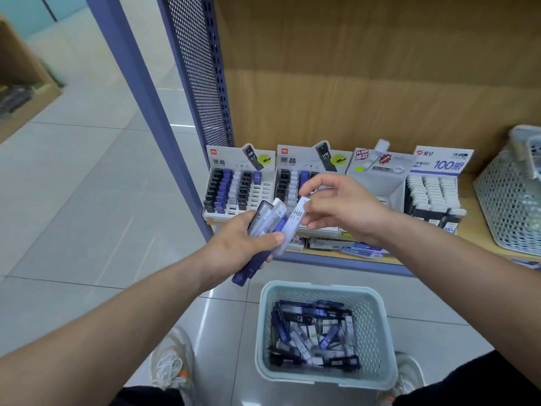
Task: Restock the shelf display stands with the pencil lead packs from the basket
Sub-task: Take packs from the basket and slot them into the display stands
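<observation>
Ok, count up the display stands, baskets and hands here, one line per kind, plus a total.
Display stands: 4
Baskets: 2, floor basket, shelf basket
Hands: 2, left hand holding a bunch of packs, right hand pinching a white pack
Total: 8

Basket (265, 323) on floor before shelf (480, 218).

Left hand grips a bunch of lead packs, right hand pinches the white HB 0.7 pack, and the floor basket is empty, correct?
Not empty: the head view shows the floor basket holding many packs. The left hand and right hand are as you say.
</observation>
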`<state>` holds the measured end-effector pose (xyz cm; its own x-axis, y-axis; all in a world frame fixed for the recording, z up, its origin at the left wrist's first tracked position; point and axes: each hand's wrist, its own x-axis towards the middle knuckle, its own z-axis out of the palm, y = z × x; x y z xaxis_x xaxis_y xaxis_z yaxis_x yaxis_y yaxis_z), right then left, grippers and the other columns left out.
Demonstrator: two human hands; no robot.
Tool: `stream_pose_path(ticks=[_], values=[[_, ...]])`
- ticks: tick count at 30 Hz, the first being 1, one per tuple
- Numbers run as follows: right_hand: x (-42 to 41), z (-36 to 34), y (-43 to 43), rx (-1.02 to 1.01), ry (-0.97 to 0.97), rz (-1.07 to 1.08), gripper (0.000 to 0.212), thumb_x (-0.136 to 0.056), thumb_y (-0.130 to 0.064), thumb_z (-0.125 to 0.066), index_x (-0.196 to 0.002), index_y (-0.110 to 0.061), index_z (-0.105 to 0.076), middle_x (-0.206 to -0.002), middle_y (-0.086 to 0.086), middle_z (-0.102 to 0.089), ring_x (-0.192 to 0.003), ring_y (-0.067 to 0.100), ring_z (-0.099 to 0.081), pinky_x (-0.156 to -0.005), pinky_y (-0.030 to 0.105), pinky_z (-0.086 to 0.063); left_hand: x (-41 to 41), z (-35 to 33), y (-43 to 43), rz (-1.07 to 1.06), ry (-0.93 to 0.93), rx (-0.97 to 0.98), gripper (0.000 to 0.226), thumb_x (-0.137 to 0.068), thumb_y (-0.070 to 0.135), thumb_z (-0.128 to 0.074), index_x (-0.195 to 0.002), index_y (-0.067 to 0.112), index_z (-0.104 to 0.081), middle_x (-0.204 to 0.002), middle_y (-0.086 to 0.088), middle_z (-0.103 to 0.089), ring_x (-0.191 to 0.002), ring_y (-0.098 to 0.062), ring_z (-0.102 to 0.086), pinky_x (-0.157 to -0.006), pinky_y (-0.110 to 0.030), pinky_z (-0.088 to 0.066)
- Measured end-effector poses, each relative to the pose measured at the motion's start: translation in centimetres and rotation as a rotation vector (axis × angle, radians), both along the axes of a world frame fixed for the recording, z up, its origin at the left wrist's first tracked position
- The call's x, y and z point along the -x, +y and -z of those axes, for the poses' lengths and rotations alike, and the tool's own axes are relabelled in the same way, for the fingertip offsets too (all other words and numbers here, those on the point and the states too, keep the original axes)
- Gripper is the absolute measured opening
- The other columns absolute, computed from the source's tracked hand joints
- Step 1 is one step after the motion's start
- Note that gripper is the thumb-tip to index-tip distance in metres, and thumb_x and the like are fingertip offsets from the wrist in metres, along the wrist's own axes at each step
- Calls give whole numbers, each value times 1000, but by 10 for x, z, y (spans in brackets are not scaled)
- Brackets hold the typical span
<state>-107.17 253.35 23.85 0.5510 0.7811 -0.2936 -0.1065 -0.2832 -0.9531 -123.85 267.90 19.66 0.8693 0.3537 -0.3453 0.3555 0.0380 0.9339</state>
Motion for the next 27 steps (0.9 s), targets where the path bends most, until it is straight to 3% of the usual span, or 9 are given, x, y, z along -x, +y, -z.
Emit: stream_pose_path(ticks=[6, 11, 16, 19, 23, 27], values=[[-8, 5, -1, -18, 6, -43, 21, -89, 4, -65, -100, -13, -69, -86, 13, -74, -72, 20, -71, -66, 31, -60, -5, 4, -1, 22, 31, -64, 26, -88, 31, -78, -104, 20, -60, -71, -6, -69, -63, -21, -62, -58, -37, -53], [-25, 9, 2, -37, -17, 53, 20, -91, 0, -66, -97, -18, -73, -85, 13, -73, -66, 14, -66, -59, 27, -56, 1, 4, 6, 37, 89, -103, 26, -89, 33, -76, -101, 19, -57, -67, -7, -66, -59, -22, -58, -54, -36, -49], [-47, 26, 13, 77, -209, 70, 17, -89, 1, -68, -98, -14, -71, -72, 2, -72, -66, 15, -69, -64, 31, -57, 14, 5, 22, -18, 155, -155, 21, -92, 30, -73, -98, 20, -56, -68, -8, -66, -59, -22, -57, -53, -35, -48], [-55, 33, 27, 95, -308, 45, 18, -88, 0, -69, -97, -14, -70, -70, 1, -71, -64, 12, -70, -58, 24, -56, 23, 3, 32, -33, 189, -199, 21, -93, 30, -71, -101, 20, -55, -66, -7, -66, -55, -21, -55, -46, -30, -45], [-71, 45, 48, 138, -487, 70, 20, -86, -2, -69, -95, -20, -72, -82, 8, -71, -69, 15, -67, -62, 28, -53, 32, 4, 42, -58, 192, -217, 18, -93, 30, -71, -100, 22, -56, -64, -5, -66, -50, -17, -54, -47, -30, -46], [-83, 63, 59, 242, -662, 22, 23, -84, -4, -70, -90, -26, -69, -86, 1, -72, -69, 10, -63, -65, 22, -47, 39, 10, 46, -58, 241, -235, 16, -93, 30, -71, -95, 27, -55, -60, -1, -65, -43, -10, -52, -37, -23, -40]])
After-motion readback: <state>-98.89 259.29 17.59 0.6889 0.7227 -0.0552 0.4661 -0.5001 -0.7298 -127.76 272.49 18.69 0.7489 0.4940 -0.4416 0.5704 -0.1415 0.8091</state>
